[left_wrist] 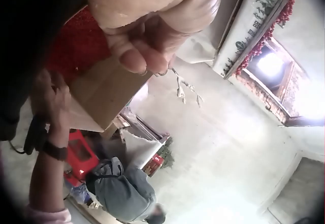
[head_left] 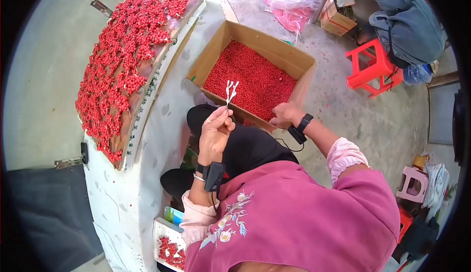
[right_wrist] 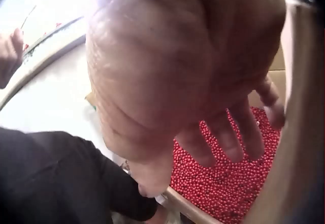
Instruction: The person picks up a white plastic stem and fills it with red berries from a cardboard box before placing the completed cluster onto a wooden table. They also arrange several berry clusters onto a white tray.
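Between thumb and fingers, the left hand (head_left: pixel 216 132) pinches a bare, pale forked stem (head_left: pixel 230 91), held upright near the box's near edge. In the left wrist view the same stem (left_wrist: pixel 185 88) sticks out past the fingertips. Over the near right corner of the cardboard box (head_left: pixel 260 39) is the right hand (head_left: pixel 287 115). Loose red berries (head_left: pixel 250 76) cover the box's bottom. In the right wrist view, the right hand (right_wrist: pixel 188 71) has its fingers spread and loosely extended above the berries (right_wrist: pixel 218 183), holding nothing visible.
Red berry clusters (head_left: pixel 117 61) cover a board on the left. A white tray (head_left: pixel 158 228) with berries and scraps stands by the left elbow. Beyond the box lie plastic bags (head_left: pixel 294 0). At the right are a red stool (head_left: pixel 365 78) and another person (head_left: pixel 412 24).
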